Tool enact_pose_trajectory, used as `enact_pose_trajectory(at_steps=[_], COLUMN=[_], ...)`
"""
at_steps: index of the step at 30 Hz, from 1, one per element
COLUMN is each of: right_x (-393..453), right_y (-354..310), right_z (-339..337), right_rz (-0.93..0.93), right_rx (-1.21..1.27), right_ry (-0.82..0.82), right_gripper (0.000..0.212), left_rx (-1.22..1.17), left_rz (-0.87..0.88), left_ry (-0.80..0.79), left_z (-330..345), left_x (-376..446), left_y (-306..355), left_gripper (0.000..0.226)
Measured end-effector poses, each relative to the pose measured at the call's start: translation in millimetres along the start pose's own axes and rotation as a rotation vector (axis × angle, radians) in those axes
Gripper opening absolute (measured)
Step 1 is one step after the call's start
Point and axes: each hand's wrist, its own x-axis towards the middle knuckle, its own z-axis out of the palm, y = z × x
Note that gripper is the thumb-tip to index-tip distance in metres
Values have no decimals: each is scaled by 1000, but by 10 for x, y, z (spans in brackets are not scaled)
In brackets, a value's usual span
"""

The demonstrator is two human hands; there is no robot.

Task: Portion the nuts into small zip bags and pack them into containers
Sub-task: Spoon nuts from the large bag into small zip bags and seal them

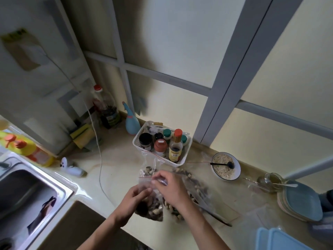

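Dim, soft, motion-blurred, wide-angle bowed edges

- Bare counter (pixel 115 170) at 10 o'clock of hands, crossed by white cable (pixel 100 159).
- Blocked at 12: spice basket (pixel 162 143).
- At 2: oat bowl (pixel 226 166).
- At 3: jar (pixel 272 181), plate stack (pixel 302 201).
- At 9: sink (pixel 27 195).

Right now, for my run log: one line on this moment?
step: closing zip bag | left hand: holds bag | right hand: pinches top | nuts inside

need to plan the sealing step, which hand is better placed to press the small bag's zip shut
Right. The right hand already pinches the top edge of the small zip bag, while the left hand steadies its nut-filled body lower down.
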Motion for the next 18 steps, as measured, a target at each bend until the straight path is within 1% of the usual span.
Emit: enact_pose_trajectory(at_steps=[2,4,6,7,8,9,13,16,18], right_x=[188,387,568,642,707,775,982,1057,1061], right_y=[-56,-69,-20,2,12,29,8,-14,3], right_z=[167,338,487,544,589,627,664,596,530], right_rz=[6,34,61,66,65,63,27,-1,-15], right_rx=[-91,-214,-295,-326,-342,-334,-198,-99,-51], right_ry=[-41,-129,-186,-191,-178,-152,-9,104,201], right_gripper=[12,16,16,17,17,17,17,26,26], left_rx=[8,72,163,204,243,274,334,292,236], left_rz=[-67,-173,-288,-331,-355,-362,-261,-135,-93], left_ry=[50,76,4,-51,-103,-129,-99,-52,-36], left_z=[-182,-353,-513,-585,-665,-749,-1051,-1193,-1245], left_x=[78,176,294,364,446,542,901,1171,1346], left_y=[-61,-112,-112,-95,-80,-67,63,182,241], left_gripper=[37,41,36,28,24,25,29,47,56])
